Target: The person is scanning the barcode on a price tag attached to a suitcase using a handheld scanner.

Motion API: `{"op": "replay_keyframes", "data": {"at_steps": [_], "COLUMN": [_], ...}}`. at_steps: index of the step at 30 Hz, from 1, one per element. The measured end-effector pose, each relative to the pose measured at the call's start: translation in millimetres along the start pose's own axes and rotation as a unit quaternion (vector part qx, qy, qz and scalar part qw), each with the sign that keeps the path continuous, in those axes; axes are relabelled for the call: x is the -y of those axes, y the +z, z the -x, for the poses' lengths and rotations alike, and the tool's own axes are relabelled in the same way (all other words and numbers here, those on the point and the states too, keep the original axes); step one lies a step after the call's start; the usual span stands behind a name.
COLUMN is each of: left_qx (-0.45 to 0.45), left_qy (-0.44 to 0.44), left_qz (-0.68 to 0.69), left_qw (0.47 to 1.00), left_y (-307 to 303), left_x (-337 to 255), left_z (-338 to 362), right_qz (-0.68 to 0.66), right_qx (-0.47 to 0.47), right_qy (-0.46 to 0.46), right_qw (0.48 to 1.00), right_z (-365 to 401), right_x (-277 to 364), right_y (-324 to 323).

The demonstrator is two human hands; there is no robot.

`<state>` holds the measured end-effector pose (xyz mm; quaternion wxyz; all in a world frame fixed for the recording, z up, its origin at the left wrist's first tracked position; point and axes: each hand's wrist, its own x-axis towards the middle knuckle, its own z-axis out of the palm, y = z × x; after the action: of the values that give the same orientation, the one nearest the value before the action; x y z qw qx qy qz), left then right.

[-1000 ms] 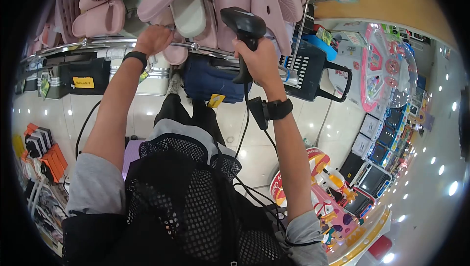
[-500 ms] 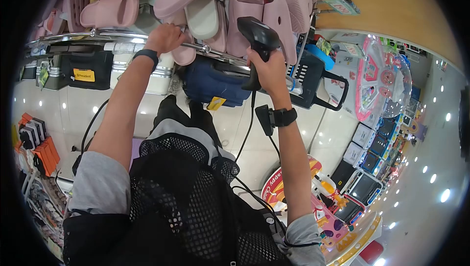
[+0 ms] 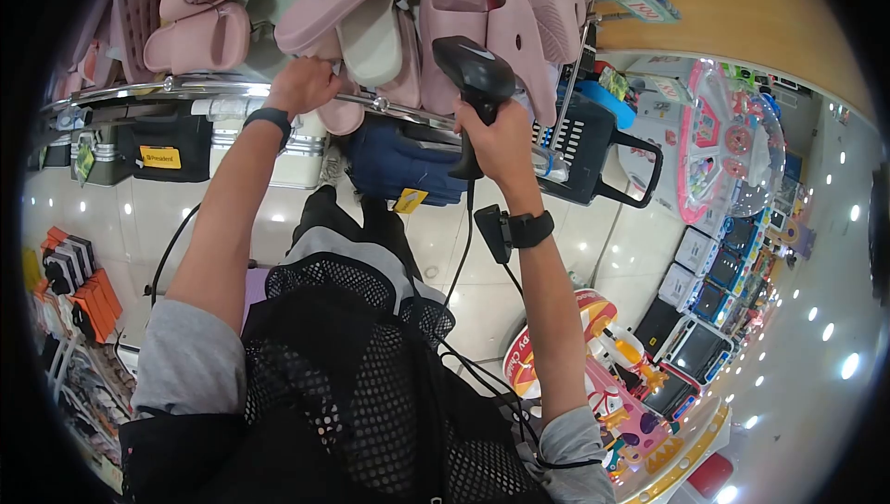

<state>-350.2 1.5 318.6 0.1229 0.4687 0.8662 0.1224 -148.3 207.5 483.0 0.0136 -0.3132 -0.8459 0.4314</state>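
My left hand (image 3: pixel 304 85) is closed at the front rail of the shoe rack, its fingers curled against a small pink slipper (image 3: pixel 341 116) whose lower end shows beside them. The fingertips are partly hidden. In my right hand (image 3: pixel 501 138) is a black handheld barcode scanner (image 3: pixel 475 73), gripped by its handle, with its head up in front of the slippers. A cable runs down from the handle. Around both hands hang pink slippers (image 3: pixel 454 36) and a pale green-white slipper (image 3: pixel 371 45). A black device (image 3: pixel 494 233) is strapped to my right wrist.
A chrome rail (image 3: pixel 222 89) edges the rack. Below it stand a navy suitcase (image 3: pixel 399 165), a black case (image 3: pixel 162 147) and a white case (image 3: pixel 301 147). To the right are a black flat trolley (image 3: pixel 579 147), a pink toy set (image 3: pixel 705 142) and boxed toys (image 3: pixel 695 356).
The whole view has shifted slightly, with the rack appearing a little lower and further left. Both hands keep nearly the same places at the rack, and their grips look unchanged.
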Motion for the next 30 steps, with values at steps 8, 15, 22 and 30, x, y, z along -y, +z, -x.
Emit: {"op": "replay_keyframes", "data": {"at_steps": [8, 15, 22, 30], "left_qx": [0.082, 0.079, 0.070, 0.076], "left_qy": [-0.017, -0.021, -0.031, -0.016], "left_qz": [-0.029, -0.030, -0.016, -0.006], "left_qw": [0.996, 0.996, 0.997, 0.997], "left_y": [0.1, -2.3, -2.6, -7.6], "left_x": [2.1, 0.5, -1.2, -1.8], "left_z": [-4.9, -4.4, -4.9, -4.8], "right_qz": [0.014, 0.004, 0.004, -0.001], "right_qx": [-0.022, -0.013, -0.010, -0.011], "right_qy": [-0.037, -0.030, -0.033, -0.035], "right_qw": [0.999, 0.999, 0.999, 0.999], "right_z": [-3.1, -2.9, -4.3, -5.6], "right_x": [-7.7, -3.7, -3.5, 0.5], "right_y": [2.8, 0.7, 0.2, -0.5]}}
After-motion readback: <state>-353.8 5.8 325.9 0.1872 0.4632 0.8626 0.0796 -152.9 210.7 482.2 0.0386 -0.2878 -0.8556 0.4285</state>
